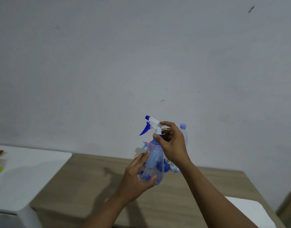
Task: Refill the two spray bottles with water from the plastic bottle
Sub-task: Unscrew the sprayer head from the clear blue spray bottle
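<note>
So the clear blue-tinted plastic spray bottle [153, 160] is up in the air over the light wooden table [75, 178], held in both hands and not resting on anything. The left hand [138, 175] has it by the fat lower body, fingers [152, 179] curled round the underside and the thumb lying up the side. The right hand [172, 145] is up top, with its fingers [158, 138] clenched round the neck right under the white spray head with the dark blue trigger and nozzle [150, 125]. The nozzle points off to the left and the head is sitting on the bottle.

Just behind the right hand stands a clear plastic water bottle with a pale blue cap [183, 129], upright on the table by the grey wall [141, 55], cap on. The second spray bottle [144, 143] is mostly hidden behind the one being held; all I can see is a bit of light blue trigger and something pinkish.

A white flat-topped unit [26, 170] sits at the left edge of the table.
</note>
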